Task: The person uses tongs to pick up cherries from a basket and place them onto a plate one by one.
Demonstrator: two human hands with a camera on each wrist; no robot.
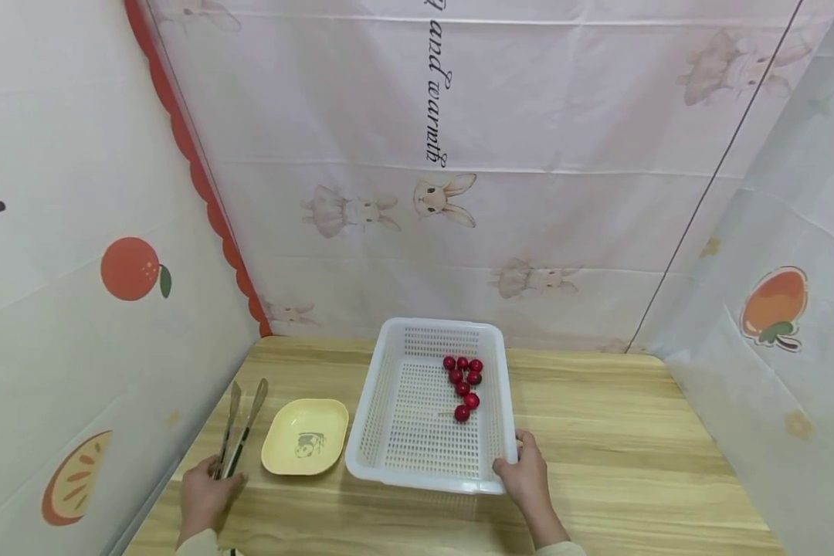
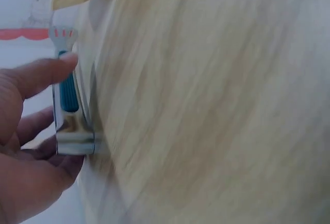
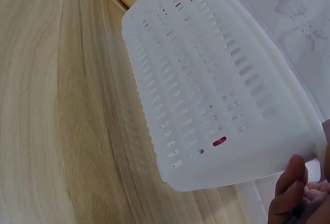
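Observation:
In the head view, my left hand (image 1: 207,493) is at the table's left side, holding metal tongs (image 1: 259,400) by the end where the two arms meet. Their arms are spread apart and point away from me. The left wrist view shows the tongs' teal grip (image 2: 69,92) between thumb and fingers. A white perforated plastic basket (image 1: 424,482) stands mid-table with several dark red cherries (image 1: 462,388) inside, gathered toward its right and far part. My right hand (image 1: 528,475) grips its near right rim, thumb on top. Through the basket wall (image 3: 278,147), spots of red show in the right wrist view.
Between tongs and basket lies a yellow square plate (image 1: 306,421) with a panda print. Printed cloth walls (image 1: 563,116) enclose the wooden table (image 1: 611,448) at the back and both sides. Bare wood shows right of the basket.

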